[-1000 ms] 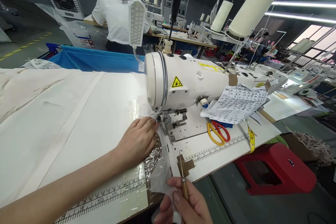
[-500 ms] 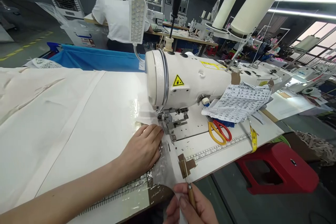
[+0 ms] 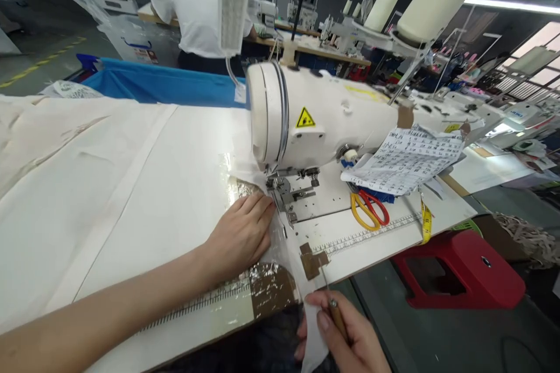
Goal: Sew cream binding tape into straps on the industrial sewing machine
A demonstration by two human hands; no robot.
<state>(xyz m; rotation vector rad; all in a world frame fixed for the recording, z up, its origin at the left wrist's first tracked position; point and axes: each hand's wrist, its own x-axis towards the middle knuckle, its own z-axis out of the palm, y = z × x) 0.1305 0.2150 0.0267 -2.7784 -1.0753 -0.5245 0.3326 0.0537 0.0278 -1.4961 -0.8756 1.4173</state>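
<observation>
My left hand (image 3: 240,230) lies beside the needle area of a white sewing machine (image 3: 306,119), its fingers pressed together and curled down on thin white fabric (image 3: 275,242). The thumb is hidden. Below the table's front edge, my right hand (image 3: 350,332) grips an awl (image 3: 336,317) by its wooden handle, the metal spike pointing up toward brown tape (image 3: 312,259). Between the thumb and fingers of that hand runs a white fabric strip (image 3: 312,326), hanging down from the table edge. The presser foot (image 3: 280,186) is just right of my left fingertips.
Red and yellow-handled scissors (image 3: 370,210) lie under handwritten sheets (image 3: 406,157) on the right. A yellow tape measure (image 3: 426,221) hangs over the edge above a red stool (image 3: 464,274). Blue cloth (image 3: 170,84) hangs behind the table. Someone in a white shirt (image 3: 196,11) sits beyond.
My right hand has moved down and right with the awl and the strip, and more of the strip shows. My left hand stays by the presser foot. The view has shifted slightly.
</observation>
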